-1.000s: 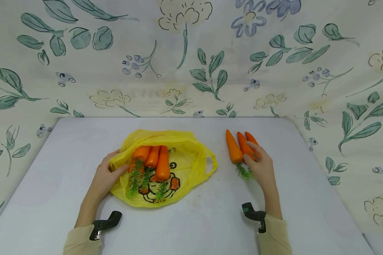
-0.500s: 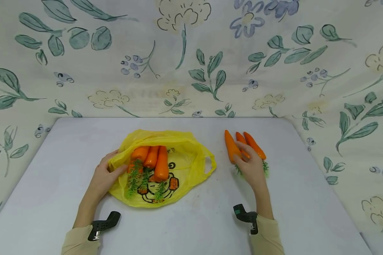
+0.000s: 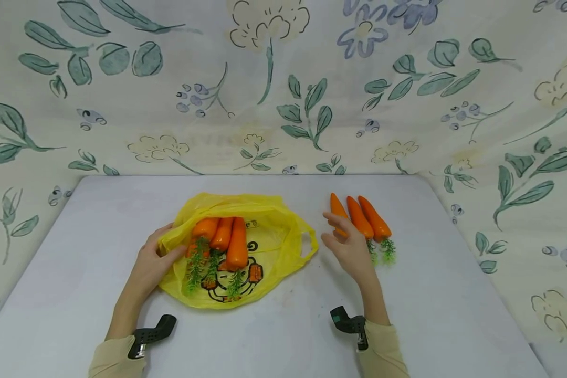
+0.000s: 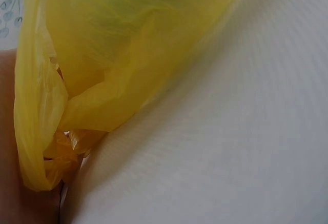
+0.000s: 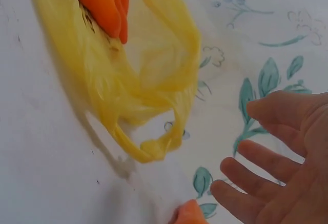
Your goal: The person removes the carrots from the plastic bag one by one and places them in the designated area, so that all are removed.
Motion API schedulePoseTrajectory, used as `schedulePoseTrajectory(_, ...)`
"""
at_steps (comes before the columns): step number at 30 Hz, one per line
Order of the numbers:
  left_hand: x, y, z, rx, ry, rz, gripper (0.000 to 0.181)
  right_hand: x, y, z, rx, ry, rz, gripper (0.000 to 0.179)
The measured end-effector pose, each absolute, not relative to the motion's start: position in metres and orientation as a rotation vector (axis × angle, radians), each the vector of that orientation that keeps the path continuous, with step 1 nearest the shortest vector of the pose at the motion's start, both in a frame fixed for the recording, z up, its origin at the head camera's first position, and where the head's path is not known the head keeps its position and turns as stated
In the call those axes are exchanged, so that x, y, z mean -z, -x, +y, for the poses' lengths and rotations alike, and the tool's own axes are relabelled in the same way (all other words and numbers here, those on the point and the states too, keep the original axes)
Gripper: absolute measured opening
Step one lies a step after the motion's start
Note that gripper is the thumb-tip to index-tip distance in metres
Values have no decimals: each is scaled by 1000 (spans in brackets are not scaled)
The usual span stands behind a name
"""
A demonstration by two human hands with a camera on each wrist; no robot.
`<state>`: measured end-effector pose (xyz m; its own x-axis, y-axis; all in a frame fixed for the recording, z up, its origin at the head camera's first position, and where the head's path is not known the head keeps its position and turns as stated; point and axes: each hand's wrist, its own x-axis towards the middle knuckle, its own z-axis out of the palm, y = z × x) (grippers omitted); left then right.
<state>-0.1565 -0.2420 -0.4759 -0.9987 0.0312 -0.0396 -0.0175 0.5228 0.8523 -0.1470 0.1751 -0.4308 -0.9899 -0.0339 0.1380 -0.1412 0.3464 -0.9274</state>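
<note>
A yellow plastic bag [image 3: 264, 202] lies on its side with its mouth toward me. Several orange carrots [image 3: 237, 247] with green tops are inside it. My left hand [image 3: 148, 265] pinches the bag's left edge, thumb inside the mouth and the other fingers behind the plastic. In the left wrist view, the yellow plastic [image 4: 118, 70] hides most of that hand. To the right of the bag, three carrots lie side by side. My right hand [image 3: 352, 254] hovers over the leftmost carrot [image 3: 338, 206], covering its lower end. Its fingers are spread in the right wrist view, with nothing between them.
The middle carrot [image 3: 359, 218] and the right carrot [image 3: 375, 218] lie just right of my right hand. A bag handle loop [image 3: 314, 247] sticks out toward that hand. The white table [image 3: 283, 341] ends at a floral cloth [image 3: 208, 105] behind it.
My right hand has moved left, from over the right-hand carrots to the leftmost one, uncovering the other two. My left hand keeps its hold on the bag.
</note>
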Motion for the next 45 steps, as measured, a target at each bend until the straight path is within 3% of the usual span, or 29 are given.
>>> schedulePoseTrajectory(17,477,156,-244,-1475,-25,2721,73,431,146,125,-1730,-370,-2558,40)
schedulePoseTrajectory(32,476,159,-240,-1487,-35,2719,72,433,150,108,-1887,-442,-2586,42)
schedulePoseTrajectory(45,478,156,-242,-1516,-38,2712,72,431,148,82,-1877,-576,-2678,53)
